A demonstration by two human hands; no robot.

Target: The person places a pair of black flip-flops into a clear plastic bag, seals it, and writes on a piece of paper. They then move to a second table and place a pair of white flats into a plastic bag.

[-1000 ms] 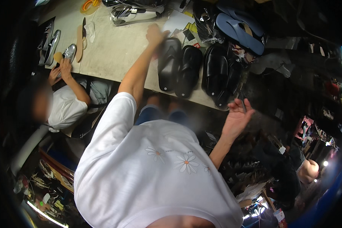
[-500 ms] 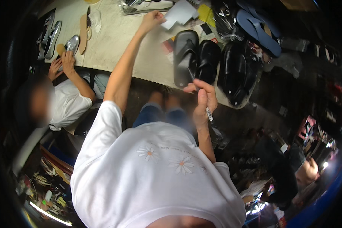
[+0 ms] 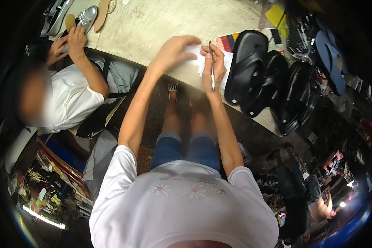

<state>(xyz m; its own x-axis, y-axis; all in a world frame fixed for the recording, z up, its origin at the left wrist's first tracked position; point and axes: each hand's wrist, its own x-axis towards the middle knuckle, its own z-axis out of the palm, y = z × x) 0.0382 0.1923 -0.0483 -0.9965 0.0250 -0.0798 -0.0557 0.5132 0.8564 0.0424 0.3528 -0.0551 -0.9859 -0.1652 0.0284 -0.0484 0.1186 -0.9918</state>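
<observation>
The right hand [image 3: 214, 71] grips a pen [image 3: 213, 78] over white paper [image 3: 227, 64] on the table [image 3: 144, 25], just left of black sandals [image 3: 246, 62], while the blurred left hand [image 3: 175, 53], loose with thumb and fingers apart, is at the paper's left side, contact unclear.

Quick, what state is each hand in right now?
Left hand: open, blurred, by the white paper; contact unclear.
Right hand: closed, holding a pen.

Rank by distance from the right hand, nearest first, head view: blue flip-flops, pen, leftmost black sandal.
1. Pen: held in the right hand.
2. Leftmost black sandal: just to its right.
3. Blue flip-flops: farther out, right side.
</observation>
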